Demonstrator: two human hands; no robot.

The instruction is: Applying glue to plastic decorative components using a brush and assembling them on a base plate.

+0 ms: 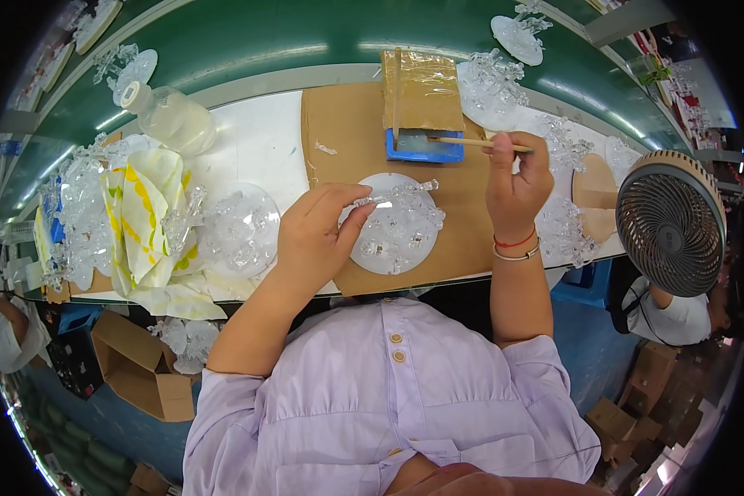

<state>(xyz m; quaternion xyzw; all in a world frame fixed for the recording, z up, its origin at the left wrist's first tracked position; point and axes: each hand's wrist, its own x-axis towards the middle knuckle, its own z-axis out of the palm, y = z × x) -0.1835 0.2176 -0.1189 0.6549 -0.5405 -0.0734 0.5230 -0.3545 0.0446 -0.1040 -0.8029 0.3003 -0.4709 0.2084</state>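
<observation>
Between thumb and forefinger, my left hand (318,231) pinches a small clear plastic piece (377,198). It is over a round whitish disc (386,263) that carries several clear plastic parts; whether the piece touches the disc I cannot tell. My right hand (518,188), a red cord and a bangle on its wrist, grips a thin wooden stick (474,143). The stick's far end reaches into a shallow blue tray (444,156), where a pale content shows. Behind the tray lies a tape-covered cardboard piece (432,83), with another thin stick (398,91) upon it.
Brown cardboard (463,248) lies under the disc. To the left are another loaded disc (241,227), a yellow-and-white patterned wrapper (145,215) and a plastic bottle (178,124). More clear assemblies (489,91) stand behind. A black fan (671,223) is at right, beyond the green conveyor-like strip (298,37).
</observation>
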